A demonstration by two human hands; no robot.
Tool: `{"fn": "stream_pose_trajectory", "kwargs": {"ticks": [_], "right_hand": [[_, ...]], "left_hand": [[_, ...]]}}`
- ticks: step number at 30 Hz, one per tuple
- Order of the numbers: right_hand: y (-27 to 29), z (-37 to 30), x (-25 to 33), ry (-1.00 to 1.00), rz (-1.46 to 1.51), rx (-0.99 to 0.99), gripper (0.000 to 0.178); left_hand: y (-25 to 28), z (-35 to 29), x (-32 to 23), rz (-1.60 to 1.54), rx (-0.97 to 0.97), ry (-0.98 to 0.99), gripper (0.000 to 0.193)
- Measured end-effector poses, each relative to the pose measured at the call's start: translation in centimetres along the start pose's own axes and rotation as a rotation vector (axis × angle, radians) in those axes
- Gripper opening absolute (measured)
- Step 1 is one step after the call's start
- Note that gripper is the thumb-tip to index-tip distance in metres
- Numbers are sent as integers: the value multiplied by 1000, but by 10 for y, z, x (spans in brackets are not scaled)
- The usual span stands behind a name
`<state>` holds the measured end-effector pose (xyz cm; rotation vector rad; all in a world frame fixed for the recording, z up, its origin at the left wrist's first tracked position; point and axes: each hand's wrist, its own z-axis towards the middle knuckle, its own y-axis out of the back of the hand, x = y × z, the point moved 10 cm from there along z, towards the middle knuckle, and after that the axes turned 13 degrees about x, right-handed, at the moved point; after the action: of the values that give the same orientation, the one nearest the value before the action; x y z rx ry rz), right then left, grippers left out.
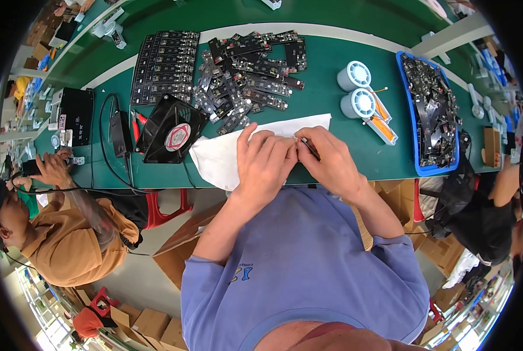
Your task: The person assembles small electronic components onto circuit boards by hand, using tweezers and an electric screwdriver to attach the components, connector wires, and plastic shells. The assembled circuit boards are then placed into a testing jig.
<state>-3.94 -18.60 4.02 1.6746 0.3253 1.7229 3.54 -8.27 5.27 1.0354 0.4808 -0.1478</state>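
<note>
Close together over a white sheet [217, 158] at the table's near edge, both my hands are closed, and their fingertips meet. My right hand [331, 162] pinches a small dark strip-shaped piece [311, 150], mostly hidden by the fingers. My left hand [262, 165] has thumb and index finger pressed together beside it; what they grip is too small to make out. Beyond the sheet lies a loose heap of narrow black circuit boards [232, 88]. To its left, joined boards [165, 67] form rows in a panel.
A black fan [171, 130] stands left of the sheet, beside red-handled pliers [136, 127] and a corded black adapter [120, 134]. Two white-and-blue spools [355, 76] sit right, near orange-topped strips [381, 126]. A blue tray [418, 149] holds more boards. A co-worker [80, 240] works at left.
</note>
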Motion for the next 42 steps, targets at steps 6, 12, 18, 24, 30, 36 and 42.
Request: {"fn": "stream_pose_trajectory", "kwargs": {"ticks": [6,12,18,24,30,36,42], "right_hand": [[0,1,10,93,-158,-67,26],[-4,3,13,160,-167,20,27],[0,4,10,200,-124,-10,25],[8,2,-17,-88,102,26,19],[8,3,-16,-88,128,27,22],[2,1,-21,-91,99,2,24],[4,3,-17,-98,82,-11,22]], "left_hand": [[-4,0,-2,75,-21,-25,21],[-1,-1,-2,38,-51,-24,23],[-2,-2,-2,27,-58,-34,22],[9,-2,1,-7,31,-23,32],[5,-19,3,158,236,-118,36],[13,-17,1,-30,161,-152,28],[19,-10,2,-70,155,-171,28]]}}
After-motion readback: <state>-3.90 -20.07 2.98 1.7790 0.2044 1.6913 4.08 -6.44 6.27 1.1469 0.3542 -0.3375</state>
